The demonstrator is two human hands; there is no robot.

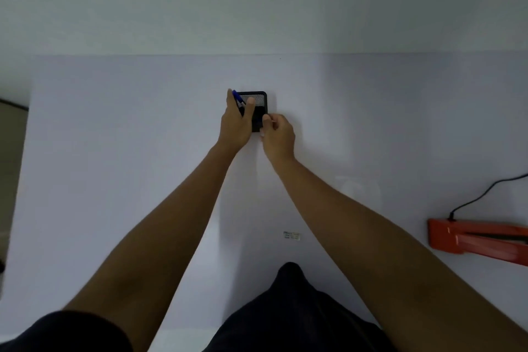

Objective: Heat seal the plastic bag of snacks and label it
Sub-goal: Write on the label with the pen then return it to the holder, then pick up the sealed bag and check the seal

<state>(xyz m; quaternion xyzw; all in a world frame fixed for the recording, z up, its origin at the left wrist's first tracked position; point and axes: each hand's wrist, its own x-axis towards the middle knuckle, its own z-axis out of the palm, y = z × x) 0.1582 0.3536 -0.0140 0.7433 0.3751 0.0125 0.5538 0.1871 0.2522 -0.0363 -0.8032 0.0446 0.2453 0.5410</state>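
A black mesh holder [258, 98] stands near the middle of the white table [114, 137]. My left hand [235, 123] grips a blue pen [237, 98] at the holder's left rim, with the pen's tip pointing down into it. My right hand [278, 134] pinches the holder's front right corner with closed fingers. A small white printed label [292, 235] lies flat on the table, closer to me, under my right forearm. An orange heat sealer [480, 238] lies at the right edge, its arm slightly raised. No bag of snacks is in view.
A black power cord [485, 194] runs from the sealer off to the right. The table meets a pale wall [257, 8] at the back. A dark floor strip [11, 180] shows past the table's left edge. My dark clothing [288, 314] fills the bottom.
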